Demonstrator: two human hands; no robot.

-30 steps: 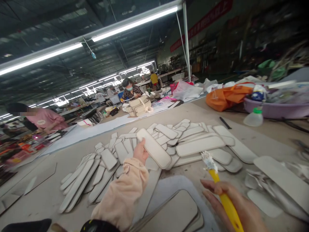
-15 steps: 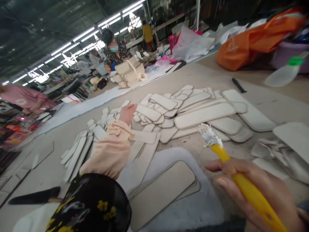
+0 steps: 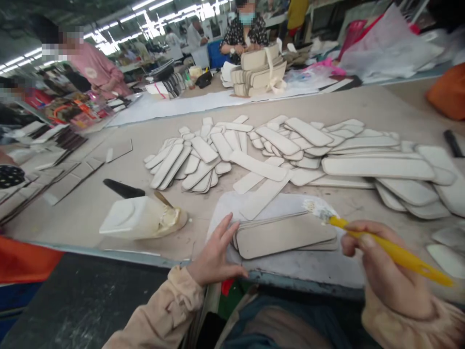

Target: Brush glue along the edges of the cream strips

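My right hand (image 3: 388, 264) grips a yellow-handled brush (image 3: 394, 252), its bristles caked with white paste and pointing left above the right end of a small stack. That stack of long grey-beige rounded panels (image 3: 286, 236) lies on a pale sheet (image 3: 225, 203) at the table's near edge. At the stack's left end is my left hand (image 3: 218, 254), fingers spread and holding nothing; whether the fingertips touch the panels I cannot tell. Just beyond, loose pale strips (image 3: 257, 166) cross one another, one reaching over the sheet.
A cut-open white plastic container (image 3: 127, 218) with yellowish residue stands left, beside a black-handled tool (image 3: 123, 189). Heaps of pale panels (image 3: 378, 166) spread across the middle and right. Across the table a masked person (image 3: 247, 36) sits behind a tied bundle (image 3: 257, 72); another person stands left.
My left hand has come back from the heap to the near stack, its fingers now spread. The brush has tipped lower, towards the stack. The view has turned left and levelled.
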